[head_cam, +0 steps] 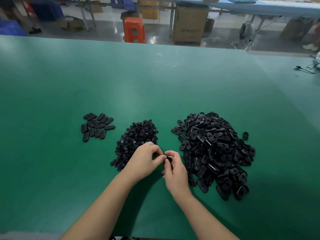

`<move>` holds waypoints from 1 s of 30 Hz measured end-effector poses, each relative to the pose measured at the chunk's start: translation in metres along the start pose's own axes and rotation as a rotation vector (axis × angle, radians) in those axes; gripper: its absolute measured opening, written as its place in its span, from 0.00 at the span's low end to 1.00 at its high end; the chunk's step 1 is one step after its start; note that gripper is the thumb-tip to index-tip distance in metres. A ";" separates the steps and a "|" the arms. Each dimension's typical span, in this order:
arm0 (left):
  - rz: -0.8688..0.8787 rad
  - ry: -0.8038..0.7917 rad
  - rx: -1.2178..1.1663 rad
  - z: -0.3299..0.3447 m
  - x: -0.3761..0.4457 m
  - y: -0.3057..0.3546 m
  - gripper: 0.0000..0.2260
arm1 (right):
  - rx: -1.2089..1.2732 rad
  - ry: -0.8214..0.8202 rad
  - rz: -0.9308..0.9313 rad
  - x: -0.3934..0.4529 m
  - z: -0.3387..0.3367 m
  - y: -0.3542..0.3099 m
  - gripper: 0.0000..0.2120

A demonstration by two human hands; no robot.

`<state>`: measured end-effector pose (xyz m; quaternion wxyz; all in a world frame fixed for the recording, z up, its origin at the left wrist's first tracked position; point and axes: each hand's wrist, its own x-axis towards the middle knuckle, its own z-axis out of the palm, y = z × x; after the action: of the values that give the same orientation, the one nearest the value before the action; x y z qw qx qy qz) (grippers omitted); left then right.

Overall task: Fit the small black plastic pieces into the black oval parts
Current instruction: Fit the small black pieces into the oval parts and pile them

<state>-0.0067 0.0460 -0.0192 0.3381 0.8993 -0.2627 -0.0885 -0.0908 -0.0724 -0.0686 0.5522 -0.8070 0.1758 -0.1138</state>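
over the near middle of the green table (52,94), both hands meet just in front of the person. the left hand (144,161) comes in from the lower left with its fingers curled and its fingertips (156,153) bunched together at the gap between the hands; something small and dark shows at those tips, but whether it is a small piece i cannot tell. the right hand (175,172) has its thumb and fingers curled round a black oval part (168,159), of which only a rounded end shows between the fingers. the two hands nearly touch at that spot and hover just above the table.

behind the left hand lies the heap of small pieces (136,139), its near edge partly hidden by the hand. just right of the right hand spreads the big pile of oval parts (214,151), many showing a hole or recess. one lone part (245,135) sits just beside the pile's right edge. far left of the heap, well apart from the hands, a cluster of ovals (97,126) lies flat, smooth side up.
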 end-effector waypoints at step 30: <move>-0.571 0.595 -0.044 -0.092 0.023 -0.119 0.10 | 0.003 0.001 -0.003 -0.001 0.001 -0.002 0.17</move>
<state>0.0933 0.1606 -0.0273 0.3802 0.9151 0.1087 0.0793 -0.0907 -0.0709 -0.0675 0.5531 -0.8065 0.1744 -0.1152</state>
